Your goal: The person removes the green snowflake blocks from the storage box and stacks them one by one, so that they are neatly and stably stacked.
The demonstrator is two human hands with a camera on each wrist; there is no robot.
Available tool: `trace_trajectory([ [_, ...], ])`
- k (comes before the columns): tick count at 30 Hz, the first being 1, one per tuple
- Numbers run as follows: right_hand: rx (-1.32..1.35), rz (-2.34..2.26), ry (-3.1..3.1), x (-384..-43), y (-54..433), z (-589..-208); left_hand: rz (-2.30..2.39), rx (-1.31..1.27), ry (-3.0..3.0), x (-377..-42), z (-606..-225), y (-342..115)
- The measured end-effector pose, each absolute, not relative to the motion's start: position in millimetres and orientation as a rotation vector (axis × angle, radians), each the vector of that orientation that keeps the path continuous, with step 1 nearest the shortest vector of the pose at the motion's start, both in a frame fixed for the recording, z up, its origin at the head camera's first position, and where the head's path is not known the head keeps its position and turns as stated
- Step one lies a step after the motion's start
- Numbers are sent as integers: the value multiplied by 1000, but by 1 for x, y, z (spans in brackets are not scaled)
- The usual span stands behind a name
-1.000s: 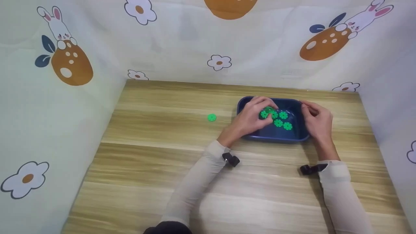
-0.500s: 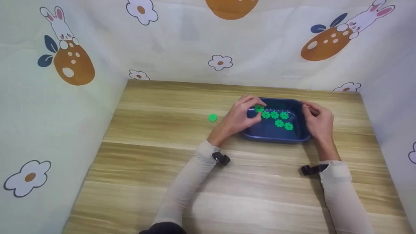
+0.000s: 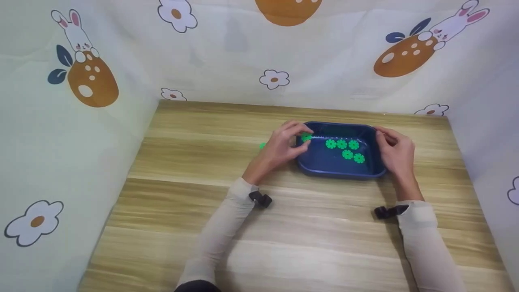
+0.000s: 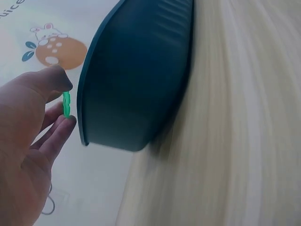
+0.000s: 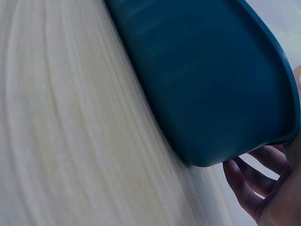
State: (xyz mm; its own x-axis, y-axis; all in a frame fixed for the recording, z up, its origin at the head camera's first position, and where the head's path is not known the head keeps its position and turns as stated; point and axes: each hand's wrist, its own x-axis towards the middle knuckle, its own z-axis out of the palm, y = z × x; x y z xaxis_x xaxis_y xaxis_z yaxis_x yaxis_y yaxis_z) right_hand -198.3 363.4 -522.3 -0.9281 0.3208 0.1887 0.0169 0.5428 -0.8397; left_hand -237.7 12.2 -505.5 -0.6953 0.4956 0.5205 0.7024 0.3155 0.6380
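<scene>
My left hand [image 3: 277, 144] pinches a green notched plastic disc [image 3: 306, 137] between thumb and fingertips, over the left rim of a dark blue rectangular basin [image 3: 342, 175]. Seen edge-on in the left wrist view, that disc [image 4: 66, 104] is beside the basin's outer wall [image 4: 131, 84], above the table. My right hand [image 3: 398, 153] grips the basin's right end, thumb at the rim; in the right wrist view its fingers [image 5: 242, 188] lie against the outside. Several matching discs [image 3: 342, 144] lie flat on the basin floor, toward its right half.
Another green disc [image 3: 262, 145] lies on the wooden table [image 3: 194, 162] left of the basin, mostly hidden behind my left hand. A pale cloth wall [image 3: 227, 52] with rabbit and flower prints rises behind the table and along both sides.
My left hand has moved left from over the basin's middle to its left rim, carrying the pinched disc. It now covers most of the disc on the table. The right hand stays put.
</scene>
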Motion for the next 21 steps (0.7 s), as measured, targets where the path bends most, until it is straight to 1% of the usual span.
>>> trace_trajectory([
  [15, -283, 1307, -2450, -199, 364, -524, -1334, -868, -2453, -248, -504, -27],
  [21, -263, 1309, -2435, -201, 366, -525, -1329, -888, -2434, -251, -507, -36],
])
